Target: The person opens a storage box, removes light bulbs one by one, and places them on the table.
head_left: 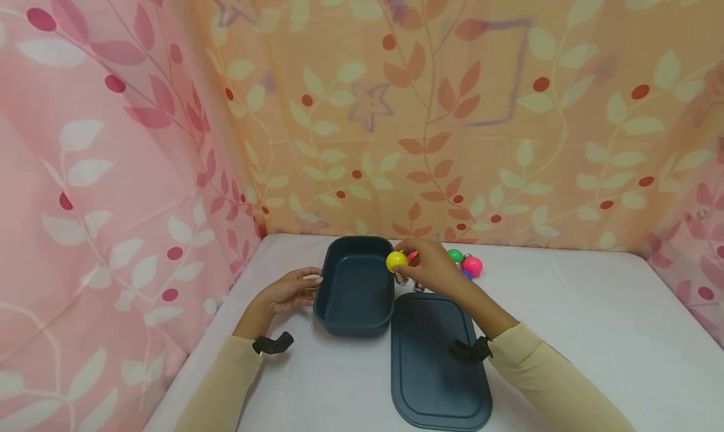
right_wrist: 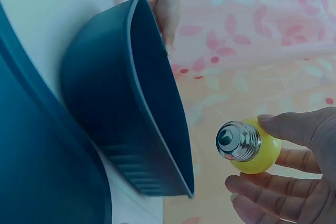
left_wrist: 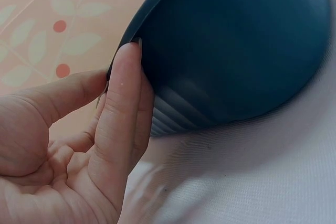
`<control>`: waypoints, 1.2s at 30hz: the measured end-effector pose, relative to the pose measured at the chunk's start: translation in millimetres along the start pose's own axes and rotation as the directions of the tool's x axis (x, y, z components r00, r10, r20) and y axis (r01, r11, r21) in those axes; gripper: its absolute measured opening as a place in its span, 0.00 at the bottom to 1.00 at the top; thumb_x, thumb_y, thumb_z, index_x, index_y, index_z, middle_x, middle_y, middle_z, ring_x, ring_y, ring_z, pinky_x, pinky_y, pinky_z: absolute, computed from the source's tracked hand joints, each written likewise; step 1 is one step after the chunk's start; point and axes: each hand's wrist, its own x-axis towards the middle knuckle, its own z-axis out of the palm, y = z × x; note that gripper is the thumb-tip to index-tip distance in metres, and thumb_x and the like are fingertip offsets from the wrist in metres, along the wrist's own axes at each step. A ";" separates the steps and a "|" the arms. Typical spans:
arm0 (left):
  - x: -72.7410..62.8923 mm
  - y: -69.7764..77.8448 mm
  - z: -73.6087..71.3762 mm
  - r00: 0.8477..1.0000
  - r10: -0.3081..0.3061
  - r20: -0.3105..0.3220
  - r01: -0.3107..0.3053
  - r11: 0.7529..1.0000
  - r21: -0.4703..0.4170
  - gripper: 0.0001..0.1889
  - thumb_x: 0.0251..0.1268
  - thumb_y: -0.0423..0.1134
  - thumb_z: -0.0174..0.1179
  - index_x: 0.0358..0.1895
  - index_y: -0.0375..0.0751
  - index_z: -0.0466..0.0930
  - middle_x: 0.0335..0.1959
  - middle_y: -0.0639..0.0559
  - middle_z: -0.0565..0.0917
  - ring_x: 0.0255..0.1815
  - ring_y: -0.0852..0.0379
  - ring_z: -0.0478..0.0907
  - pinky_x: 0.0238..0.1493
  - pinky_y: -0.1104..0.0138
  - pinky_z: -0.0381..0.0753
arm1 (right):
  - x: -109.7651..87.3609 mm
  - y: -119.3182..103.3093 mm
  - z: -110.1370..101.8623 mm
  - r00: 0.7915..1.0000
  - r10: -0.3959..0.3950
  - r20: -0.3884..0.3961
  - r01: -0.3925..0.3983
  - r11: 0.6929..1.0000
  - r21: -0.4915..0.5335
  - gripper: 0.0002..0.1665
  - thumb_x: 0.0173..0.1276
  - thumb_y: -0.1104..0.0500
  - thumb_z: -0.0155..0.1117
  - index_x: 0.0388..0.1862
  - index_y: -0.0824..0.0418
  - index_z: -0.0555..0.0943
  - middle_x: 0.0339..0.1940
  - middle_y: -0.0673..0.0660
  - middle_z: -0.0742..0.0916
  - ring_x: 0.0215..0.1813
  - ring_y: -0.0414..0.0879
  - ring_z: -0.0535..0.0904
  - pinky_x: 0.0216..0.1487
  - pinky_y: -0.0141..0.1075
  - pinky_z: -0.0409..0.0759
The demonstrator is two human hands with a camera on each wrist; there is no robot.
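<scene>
A dark blue rectangular container [head_left: 362, 325] stands on the table, its inside bare in the head view. At its left wall, my left hand [head_left: 291, 290] holds the rim between thumb and fingers, seen close in the left wrist view. My right hand [head_left: 432, 265] pinches a yellow light bulb [head_left: 396, 261] by its globe, above the container's right rim. In the right wrist view the bulb's silver screw base [right_wrist: 239, 141] points toward the container. Beyond the right hand lie more bulbs: a pink one [head_left: 472, 266], a green one [head_left: 455, 255] and a blue one [head_left: 466, 274], partly hidden.
A flat dark blue lid [head_left: 438, 363] lies on the table right of the container, under my right forearm. White cloth covers the table [head_left: 594, 331]. Patterned curtains hang behind [head_left: 509, 161] and at the left [head_left: 119, 193].
</scene>
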 end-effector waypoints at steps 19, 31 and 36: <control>0.3 -1.1 -0.5 1.000 0.011 0.011 -0.011 1.000 -0.008 0.09 0.81 0.28 0.46 0.58 0.39 0.68 0.34 0.51 0.83 0.32 0.60 0.84 0.33 0.67 0.88 | -49.6 33.6 -25.7 0.998 0.032 -0.060 -0.032 0.999 -0.001 0.24 0.62 0.57 0.77 0.57 0.61 0.84 0.51 0.58 0.87 0.42 0.49 0.86 0.40 0.40 0.89; -0.8 -2.3 -2.0 1.000 -0.003 0.001 0.003 1.000 -0.006 0.11 0.81 0.29 0.47 0.59 0.39 0.67 0.34 0.52 0.83 0.32 0.60 0.84 0.33 0.67 0.88 | -72.9 59.3 -36.5 0.992 0.089 -0.091 -0.093 0.995 -0.032 0.24 0.63 0.58 0.76 0.57 0.60 0.84 0.49 0.58 0.88 0.40 0.46 0.85 0.43 0.40 0.89; -1.5 -0.2 -0.8 1.000 -0.001 -0.001 0.001 1.000 -0.022 0.11 0.81 0.28 0.46 0.59 0.38 0.67 0.34 0.51 0.83 0.31 0.59 0.84 0.32 0.67 0.88 | -80.1 70.2 -46.2 0.986 0.126 -0.112 -0.131 0.991 -0.037 0.25 0.64 0.57 0.76 0.59 0.61 0.84 0.58 0.66 0.84 0.42 0.50 0.86 0.40 0.40 0.89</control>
